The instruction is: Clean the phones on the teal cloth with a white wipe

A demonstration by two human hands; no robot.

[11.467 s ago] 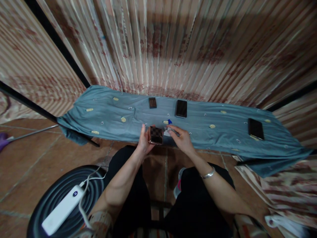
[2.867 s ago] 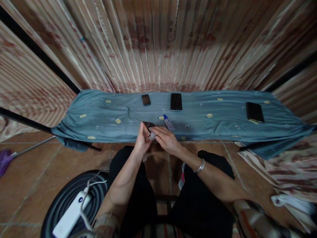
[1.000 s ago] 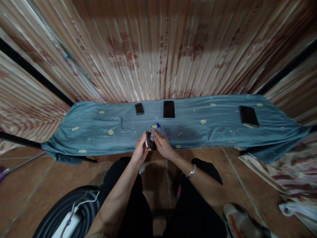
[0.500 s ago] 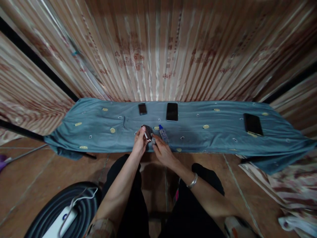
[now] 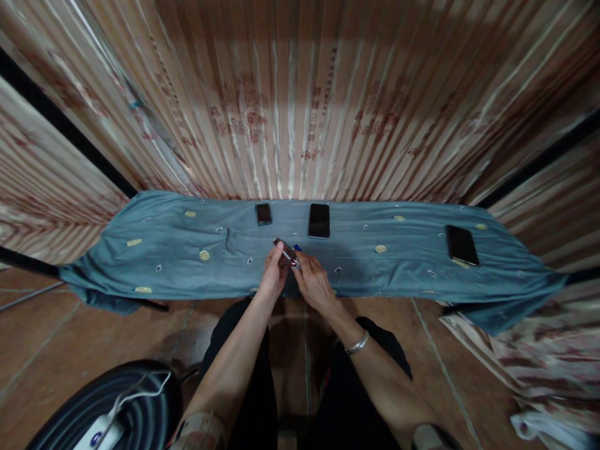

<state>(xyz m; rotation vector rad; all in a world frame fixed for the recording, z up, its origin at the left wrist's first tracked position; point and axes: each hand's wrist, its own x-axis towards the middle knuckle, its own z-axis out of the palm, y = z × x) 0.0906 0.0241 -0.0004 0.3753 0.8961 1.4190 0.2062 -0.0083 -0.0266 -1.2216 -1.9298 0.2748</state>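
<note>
My left hand (image 5: 274,273) is closed around a dark phone (image 5: 286,251) with a shiny copper-coloured edge, tilted and held just above the near side of the cloth-covered bench. Against the phone's lower right end, the fingers of my right hand (image 5: 313,279) are closed on a small piece of grey cloth (image 5: 297,265), mostly hidden by the fingers. A blue cap (image 5: 297,248) peeks out behind my right hand, which hides the rest of its bottle. Farther back lie a black phone (image 5: 319,220) and a small dark square item (image 5: 264,214).
A blue-green patterned cloth (image 5: 173,250) covers the long bench. Toward its right end lies a black tablet-like slab (image 5: 462,245). Striped curtains (image 5: 290,112) hang behind. On the floor at lower left, a white power strip (image 5: 100,431) rests on a black ribbed round object (image 5: 150,406).
Both hands have come closer together around the phone, which is turned more edge-on. My right hand now covers most of the blue-capped bottle. The whole view has shifted slightly.
</note>
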